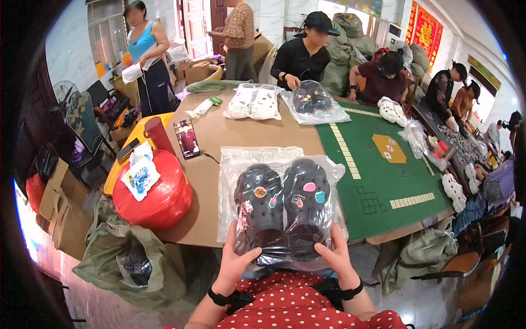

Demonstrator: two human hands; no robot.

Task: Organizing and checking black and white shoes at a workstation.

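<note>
Between my two hands is a clear plastic bag with a pair of black clogs inside, lying side by side. Small coloured charms in pink, teal, orange and white dot the clogs. My left hand grips the bag's near left corner, thumb on top. At the near right corner my right hand holds it the same way. The bag is over the near edge of the brown tabletop, close to my red dotted clothing. Fingers under the bag are hidden.
A red plastic-wrapped roll, a phone and a maroon cup stand at the left. Bagged white clogs and bagged black clogs lie at the far side, near a co-worker. A green mat covers the right. An open sack stands below left.
</note>
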